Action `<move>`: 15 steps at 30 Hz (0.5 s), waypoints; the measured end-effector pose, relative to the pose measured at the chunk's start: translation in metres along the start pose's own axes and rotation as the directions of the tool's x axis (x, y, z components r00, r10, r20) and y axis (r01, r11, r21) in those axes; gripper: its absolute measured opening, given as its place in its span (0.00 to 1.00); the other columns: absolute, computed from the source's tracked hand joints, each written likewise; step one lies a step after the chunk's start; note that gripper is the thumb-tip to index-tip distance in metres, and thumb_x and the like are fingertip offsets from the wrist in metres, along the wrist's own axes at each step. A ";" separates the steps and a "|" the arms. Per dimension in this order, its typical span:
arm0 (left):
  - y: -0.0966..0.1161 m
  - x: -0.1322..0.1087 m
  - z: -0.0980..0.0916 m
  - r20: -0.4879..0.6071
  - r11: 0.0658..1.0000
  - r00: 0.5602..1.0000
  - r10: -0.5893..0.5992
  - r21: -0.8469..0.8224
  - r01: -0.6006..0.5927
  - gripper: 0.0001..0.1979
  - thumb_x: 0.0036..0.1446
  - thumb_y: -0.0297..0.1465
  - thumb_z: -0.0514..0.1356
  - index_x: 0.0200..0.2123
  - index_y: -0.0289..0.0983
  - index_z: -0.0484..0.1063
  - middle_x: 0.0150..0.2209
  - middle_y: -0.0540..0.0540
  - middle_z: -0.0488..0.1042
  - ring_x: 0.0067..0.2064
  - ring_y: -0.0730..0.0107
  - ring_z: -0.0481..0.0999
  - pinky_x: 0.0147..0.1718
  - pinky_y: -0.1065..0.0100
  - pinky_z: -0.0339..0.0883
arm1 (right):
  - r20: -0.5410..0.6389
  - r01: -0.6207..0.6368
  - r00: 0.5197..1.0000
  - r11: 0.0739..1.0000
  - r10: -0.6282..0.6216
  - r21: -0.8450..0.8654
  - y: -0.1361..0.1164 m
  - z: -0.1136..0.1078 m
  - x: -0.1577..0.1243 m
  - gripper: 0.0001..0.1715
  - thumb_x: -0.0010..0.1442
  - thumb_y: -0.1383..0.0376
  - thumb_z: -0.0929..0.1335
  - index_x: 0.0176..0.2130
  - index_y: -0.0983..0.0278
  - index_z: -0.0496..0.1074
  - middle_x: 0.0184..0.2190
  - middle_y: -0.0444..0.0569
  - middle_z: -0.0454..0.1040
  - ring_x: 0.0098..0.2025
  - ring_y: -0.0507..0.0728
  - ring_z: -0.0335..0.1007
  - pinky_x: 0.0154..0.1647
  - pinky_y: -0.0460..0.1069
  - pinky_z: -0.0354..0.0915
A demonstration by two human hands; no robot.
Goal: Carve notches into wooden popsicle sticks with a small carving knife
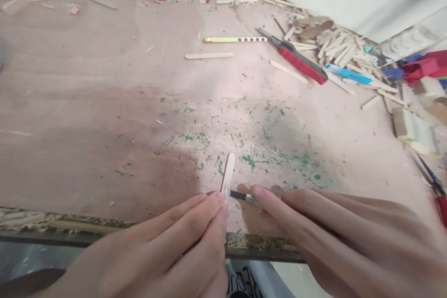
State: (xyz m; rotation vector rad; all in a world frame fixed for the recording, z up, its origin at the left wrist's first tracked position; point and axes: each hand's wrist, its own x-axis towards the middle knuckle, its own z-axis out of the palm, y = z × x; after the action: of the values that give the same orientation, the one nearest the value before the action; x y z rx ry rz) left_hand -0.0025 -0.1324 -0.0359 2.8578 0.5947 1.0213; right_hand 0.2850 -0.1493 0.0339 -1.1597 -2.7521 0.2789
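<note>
My left hand (181, 247) is closed, with its fingertips pinching the near end of a pale wooden craft stick (228, 171) that lies on the pink wooden board (104, 116) and points away from me. My right hand (335, 233) is closed on a small craft knife (240, 195). Its dark blade tip lies across the stick right beside my left fingertips. Both hands sit at the board's near edge. Most of the knife's handle is hidden under my right fingers.
Green paint flecks dot the board around the stick. Farther back lie a yellow dotted pencil (234, 39), a loose stick (208, 56), a red-handled tool (296, 58), a blue cutter (349, 74) and a heap of wooden sticks (335, 42). Wood blocks (415, 128) sit at right.
</note>
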 end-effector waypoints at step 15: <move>-0.002 0.000 0.000 -0.009 1.000 1.000 0.009 -0.025 -0.010 0.02 0.66 0.23 0.64 0.41 0.32 0.75 0.51 0.40 0.83 0.64 0.55 0.78 0.73 0.58 0.68 | -0.089 -0.104 0.989 0.987 0.115 0.121 0.004 0.021 -0.008 0.31 0.72 0.75 0.69 0.70 0.59 0.70 0.46 0.49 0.81 0.38 0.53 0.78 0.33 0.47 0.69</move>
State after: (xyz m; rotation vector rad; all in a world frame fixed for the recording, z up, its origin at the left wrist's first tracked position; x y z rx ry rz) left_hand -0.0027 -0.1309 -0.0362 2.8385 0.5652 1.0355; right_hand 0.2890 -0.1554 0.0119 -1.2618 -2.5574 0.3802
